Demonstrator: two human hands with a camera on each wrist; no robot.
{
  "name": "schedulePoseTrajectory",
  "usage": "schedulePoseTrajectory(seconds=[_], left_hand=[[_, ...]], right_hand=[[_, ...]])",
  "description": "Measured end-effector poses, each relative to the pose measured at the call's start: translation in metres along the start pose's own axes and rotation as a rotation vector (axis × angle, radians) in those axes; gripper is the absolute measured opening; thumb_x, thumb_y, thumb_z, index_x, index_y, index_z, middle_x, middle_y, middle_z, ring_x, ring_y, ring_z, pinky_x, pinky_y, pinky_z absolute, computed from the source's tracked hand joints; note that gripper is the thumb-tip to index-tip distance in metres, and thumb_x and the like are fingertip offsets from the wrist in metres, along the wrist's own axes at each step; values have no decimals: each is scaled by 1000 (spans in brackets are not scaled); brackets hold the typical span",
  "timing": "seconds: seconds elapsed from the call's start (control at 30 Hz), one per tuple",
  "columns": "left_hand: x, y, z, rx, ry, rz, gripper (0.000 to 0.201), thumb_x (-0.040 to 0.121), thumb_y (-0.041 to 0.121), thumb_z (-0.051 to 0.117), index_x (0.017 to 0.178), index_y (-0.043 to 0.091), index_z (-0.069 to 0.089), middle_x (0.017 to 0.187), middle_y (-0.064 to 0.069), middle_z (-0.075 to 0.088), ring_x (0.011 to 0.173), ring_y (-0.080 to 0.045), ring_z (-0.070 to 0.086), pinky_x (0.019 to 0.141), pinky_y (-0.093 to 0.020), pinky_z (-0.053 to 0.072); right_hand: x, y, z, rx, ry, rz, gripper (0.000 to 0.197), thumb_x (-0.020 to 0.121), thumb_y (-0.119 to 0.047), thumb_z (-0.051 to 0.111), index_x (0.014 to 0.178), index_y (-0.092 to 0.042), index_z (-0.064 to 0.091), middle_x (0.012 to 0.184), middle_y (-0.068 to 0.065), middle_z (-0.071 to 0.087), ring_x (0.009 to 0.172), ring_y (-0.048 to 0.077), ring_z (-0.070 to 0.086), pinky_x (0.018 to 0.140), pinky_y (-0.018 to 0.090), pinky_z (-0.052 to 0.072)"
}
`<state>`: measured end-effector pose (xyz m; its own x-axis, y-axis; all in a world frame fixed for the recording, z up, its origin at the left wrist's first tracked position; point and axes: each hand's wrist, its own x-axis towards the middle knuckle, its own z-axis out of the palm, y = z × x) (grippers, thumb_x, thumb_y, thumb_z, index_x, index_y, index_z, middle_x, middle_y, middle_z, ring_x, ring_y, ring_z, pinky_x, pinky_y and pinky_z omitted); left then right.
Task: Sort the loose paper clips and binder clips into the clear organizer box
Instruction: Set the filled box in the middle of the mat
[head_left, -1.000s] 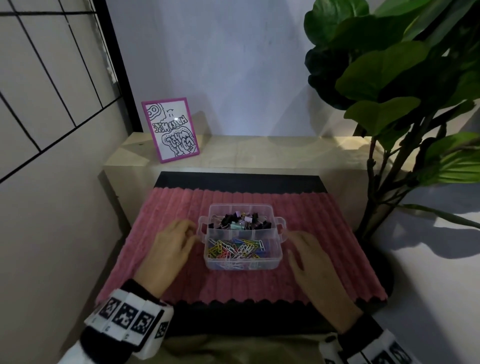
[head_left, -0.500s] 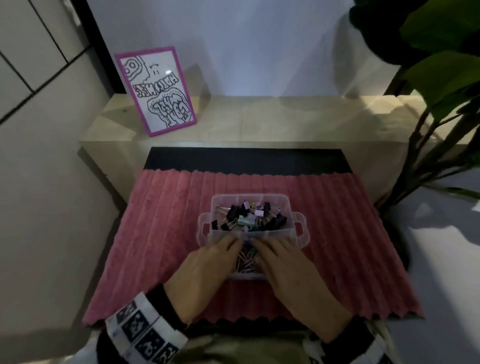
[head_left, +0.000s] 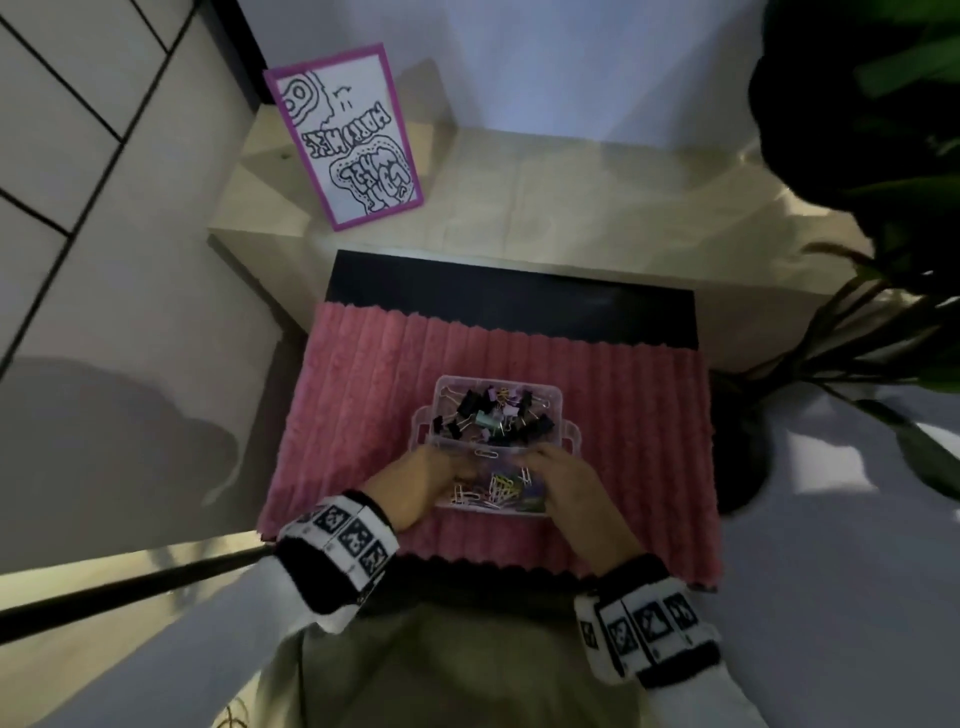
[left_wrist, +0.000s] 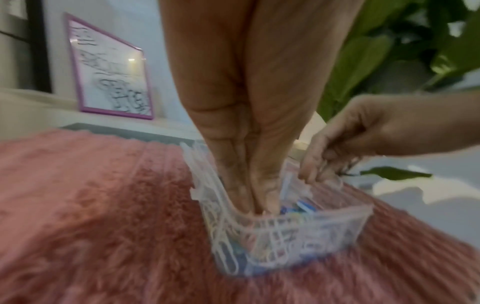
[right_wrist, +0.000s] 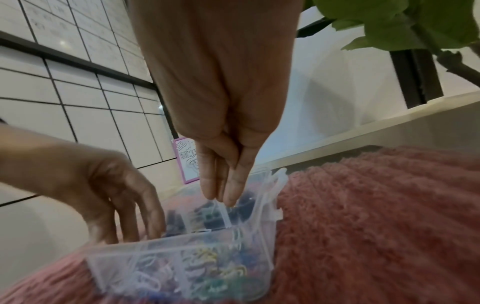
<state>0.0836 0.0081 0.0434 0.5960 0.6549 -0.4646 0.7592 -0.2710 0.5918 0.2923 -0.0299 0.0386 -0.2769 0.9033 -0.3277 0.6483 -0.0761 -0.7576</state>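
The clear organizer box (head_left: 570, 434) sits on a pink ribbed mat (head_left: 363, 415). Black and pastel binder clips (head_left: 488, 410) fill its far compartment. Coloured paper clips (head_left: 501, 488) lie in the near compartments, and one paper clip (head_left: 485, 453) rests on the divider. My left hand (head_left: 431, 478) reaches into the near left compartment, its straight fingers (left_wrist: 257, 203) dipping among the paper clips (left_wrist: 303, 207). My right hand (head_left: 566, 475) is over the near right side. Its fingertips (right_wrist: 228, 197) are held close together at the divider; whether they pinch anything is unclear.
A purple-framed drawing (head_left: 345, 137) leans on the pale wooden shelf (head_left: 571, 208) behind the black table (head_left: 514, 301). A large leafy plant (head_left: 857, 156) stands at the right. A tiled wall (head_left: 78, 130) is on the left.
Both hands moved from the mat beside the box into its near compartments, then spread slightly apart. The head view has tilted down and closer.
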Motion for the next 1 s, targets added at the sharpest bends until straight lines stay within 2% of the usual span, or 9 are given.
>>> schedulePoseTrajectory(seconds=[0.13,0.23,0.33,0.4,0.5,0.63,0.77,0.9,1.0], left_hand=[[-17,7,-18,-389,140,-300,26,89,16,52,106,1,63,104,-8,66,69,2,60,65,-10,51],[-33,-1,-24,-381,212,-295,27,88,2,52,111,9,64,110,-7,68,91,-6,67,86,-20,53],[-41,-6,-16,-84,269,-236,33,86,1,53,109,22,65,103,1,71,90,-13,67,83,-34,55],[-44,4,-10,-39,248,-266,35,87,4,50,114,23,61,104,2,69,87,-13,66,78,-33,56],[-46,29,3,-4,88,-247,46,88,6,46,132,20,42,87,-5,67,69,-16,64,65,-30,56],[-30,44,13,8,63,-336,64,89,5,42,144,10,9,63,2,48,61,-23,57,57,-34,51],[-13,45,10,6,36,-502,70,88,5,38,144,4,-5,61,2,38,64,-22,50,57,-31,41],[-14,46,11,-7,27,-552,71,88,9,39,144,14,-5,91,-15,61,80,-32,61,64,-37,48],[-25,44,12,-7,-8,-495,54,90,11,38,141,13,21,87,-13,63,71,-24,62,59,-31,48]], right_hand=[[-4,-26,-1,-445,-205,-96,40,93,-2,34,132,-6,44,133,11,48,119,26,50,95,36,48],[-10,-32,6,-606,-307,-54,43,91,2,37,133,-1,39,129,16,48,117,29,48,88,39,48],[-12,-30,2,-609,-185,-108,40,78,6,54,117,-2,57,115,13,60,106,28,60,77,35,55],[-8,-33,0,-565,-183,-107,40,75,9,56,114,0,59,122,14,58,111,27,58,83,36,56],[-2,-39,9,-552,-179,-163,44,80,8,47,123,1,52,137,17,47,124,30,48,98,43,47],[-6,-35,27,-545,-180,-138,44,77,0,38,118,-5,56,128,12,55,116,28,53,89,41,52],[-9,-32,24,-586,-135,-125,44,56,-2,71,99,-12,65,95,2,66,87,18,63,73,29,56],[-9,-28,25,-626,-62,-42,49,57,-4,76,104,-10,64,101,5,65,90,21,63,74,32,58],[-18,-32,30,-652,-69,-16,38,59,-11,78,96,-12,68,84,2,65,72,18,63,62,29,58]])
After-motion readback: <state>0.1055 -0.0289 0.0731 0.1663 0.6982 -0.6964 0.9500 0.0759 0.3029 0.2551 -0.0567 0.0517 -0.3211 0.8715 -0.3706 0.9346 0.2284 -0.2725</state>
